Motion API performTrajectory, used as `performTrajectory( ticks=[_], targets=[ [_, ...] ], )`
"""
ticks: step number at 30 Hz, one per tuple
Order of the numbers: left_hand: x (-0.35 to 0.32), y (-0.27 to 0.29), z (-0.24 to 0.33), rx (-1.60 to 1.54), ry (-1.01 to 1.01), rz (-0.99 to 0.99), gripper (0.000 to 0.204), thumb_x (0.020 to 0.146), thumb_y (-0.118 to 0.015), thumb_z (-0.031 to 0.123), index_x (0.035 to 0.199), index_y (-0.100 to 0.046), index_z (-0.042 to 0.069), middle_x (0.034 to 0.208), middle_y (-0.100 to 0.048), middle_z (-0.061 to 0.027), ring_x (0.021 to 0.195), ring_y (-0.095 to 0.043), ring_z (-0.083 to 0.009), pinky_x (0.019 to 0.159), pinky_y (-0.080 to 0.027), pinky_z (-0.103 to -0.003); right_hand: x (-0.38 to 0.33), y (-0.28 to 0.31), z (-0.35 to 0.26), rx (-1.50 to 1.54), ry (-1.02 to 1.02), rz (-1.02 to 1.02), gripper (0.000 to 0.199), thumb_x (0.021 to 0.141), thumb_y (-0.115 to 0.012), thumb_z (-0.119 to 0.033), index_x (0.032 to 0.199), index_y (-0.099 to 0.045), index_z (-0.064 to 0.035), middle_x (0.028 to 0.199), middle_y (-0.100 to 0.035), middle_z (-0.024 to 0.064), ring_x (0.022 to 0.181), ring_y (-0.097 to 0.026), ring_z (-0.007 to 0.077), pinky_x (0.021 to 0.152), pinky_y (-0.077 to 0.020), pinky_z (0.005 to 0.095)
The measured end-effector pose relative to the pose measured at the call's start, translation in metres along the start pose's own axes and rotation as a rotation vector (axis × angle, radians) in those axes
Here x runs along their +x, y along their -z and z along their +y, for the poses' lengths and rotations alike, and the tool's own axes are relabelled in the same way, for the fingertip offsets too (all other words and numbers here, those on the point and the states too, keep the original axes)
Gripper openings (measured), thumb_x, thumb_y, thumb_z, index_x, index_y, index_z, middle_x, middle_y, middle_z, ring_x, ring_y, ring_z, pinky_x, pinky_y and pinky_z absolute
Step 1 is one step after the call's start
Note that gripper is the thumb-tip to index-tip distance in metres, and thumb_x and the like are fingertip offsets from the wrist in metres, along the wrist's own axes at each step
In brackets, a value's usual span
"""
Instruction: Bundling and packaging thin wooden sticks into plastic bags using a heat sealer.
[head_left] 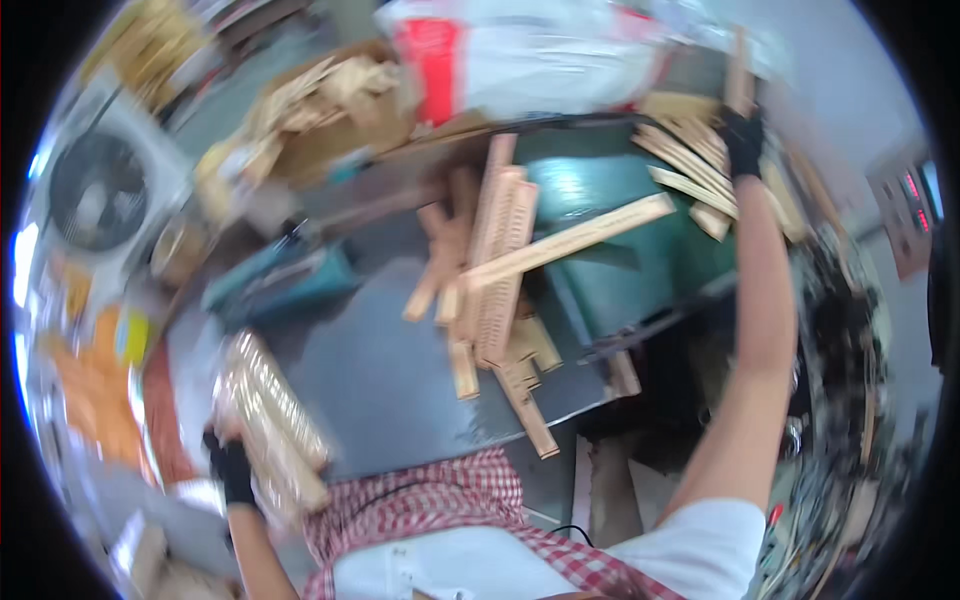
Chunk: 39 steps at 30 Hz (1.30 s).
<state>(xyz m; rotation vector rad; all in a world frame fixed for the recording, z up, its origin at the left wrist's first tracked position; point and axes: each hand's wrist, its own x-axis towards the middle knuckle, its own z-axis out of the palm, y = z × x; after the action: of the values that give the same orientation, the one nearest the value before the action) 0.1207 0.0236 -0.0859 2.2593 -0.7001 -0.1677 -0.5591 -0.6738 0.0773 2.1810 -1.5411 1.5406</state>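
My left hand point(231, 468), in a dark fingerless glove, grips the outer side of a clear plastic-wrapped bundle point(275, 410) of long pale pieces at the table's left front. Far off at the right, my gloved right hand point(742, 142) is closed around a wooden strip point(738, 75) that points up and away. Motion blurs both hands. Beside the right hand, loose wooden strips point(690, 165) fan out on a green surface point(610, 270). In the middle lies a crossed pile of wooden strips point(505, 265), some with dark ruler-like markings; one long strip point(575, 240) lies slanted across it.
A teal case-like object point(280, 285) sits on the grey table point(370, 350) at the left. Behind stand a cardboard box point(345, 125) of brown paper and a large white and red sack point(530, 60). At far left is a white fan point(100, 190).
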Motion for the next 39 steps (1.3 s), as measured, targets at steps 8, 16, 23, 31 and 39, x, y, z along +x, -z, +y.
performTrajectory(
  ticks=[8, 16, 23, 31, 39],
  targets=[
    [-0.031, 0.02, 0.01, 0.198, 0.148, 0.027, 0.073, 0.087, -0.061, 0.048, 0.139, -0.035, 0.003, 0.129, -0.049, -0.0234, 0.121, -0.048, -0.035, 0.101, -0.037, -0.039, -0.145, 0.015, -0.16, 0.836, -0.259, -0.497, 0.045, 0.088, -0.051, -0.012, 0.131, -0.045, -0.0012, 0.106, -0.055, 0.0032, 0.09, -0.052, 0.0115, 0.076, -0.0426, 0.0258],
    [-0.079, 0.053, -0.015, 0.007, 0.128, 0.236, 0.037, 0.085, -0.068, 0.02, 0.114, -0.055, 0.0, 0.107, -0.062, -0.0121, 0.103, -0.058, -0.0193, 0.089, -0.044, -0.032, -0.318, -0.034, -0.346, -0.153, 0.398, -0.779, 0.055, 0.086, -0.058, -0.009, 0.136, -0.039, 0.004, 0.135, -0.044, 0.0184, 0.125, -0.042, 0.029, 0.104, -0.0321, 0.0337],
    [-0.108, 0.104, -0.154, -0.162, 0.218, 0.537, 0.016, 0.084, -0.065, 0.017, 0.093, -0.059, 0.005, 0.085, -0.064, -0.0128, 0.082, -0.063, -0.0291, 0.074, -0.048, -0.036, -0.403, -0.057, -0.509, 0.442, 0.571, -0.907, 0.004, 0.085, -0.062, -0.004, 0.086, -0.059, -0.0014, 0.081, -0.058, 0.0098, 0.075, -0.057, 0.0228, 0.072, -0.0458, 0.0313],
    [-0.03, 0.191, -0.306, 0.286, 0.43, 0.172, 0.042, 0.072, -0.075, 0.03, 0.104, -0.054, 0.013, 0.107, -0.055, -0.0158, 0.099, -0.058, -0.0349, 0.081, -0.048, -0.044, -0.421, -0.072, -0.601, 0.364, 0.74, -1.081, 0.004, 0.085, -0.061, 0.001, 0.087, -0.06, -0.0024, 0.082, -0.059, 0.0072, 0.071, -0.056, 0.0178, 0.067, -0.0458, 0.0276],
    [0.041, 0.184, -0.381, 0.388, 0.408, -0.115, 0.059, 0.062, -0.082, 0.031, 0.111, -0.056, 0.012, 0.111, -0.056, -0.0162, 0.106, -0.056, -0.0356, 0.087, -0.047, -0.042, -0.44, -0.08, -0.637, 0.288, 0.879, -1.152, 0.008, 0.082, -0.063, 0.002, 0.088, -0.06, -0.0024, 0.085, -0.062, 0.0101, 0.077, -0.06, 0.0241, 0.073, -0.0476, 0.0322]
  ],
)
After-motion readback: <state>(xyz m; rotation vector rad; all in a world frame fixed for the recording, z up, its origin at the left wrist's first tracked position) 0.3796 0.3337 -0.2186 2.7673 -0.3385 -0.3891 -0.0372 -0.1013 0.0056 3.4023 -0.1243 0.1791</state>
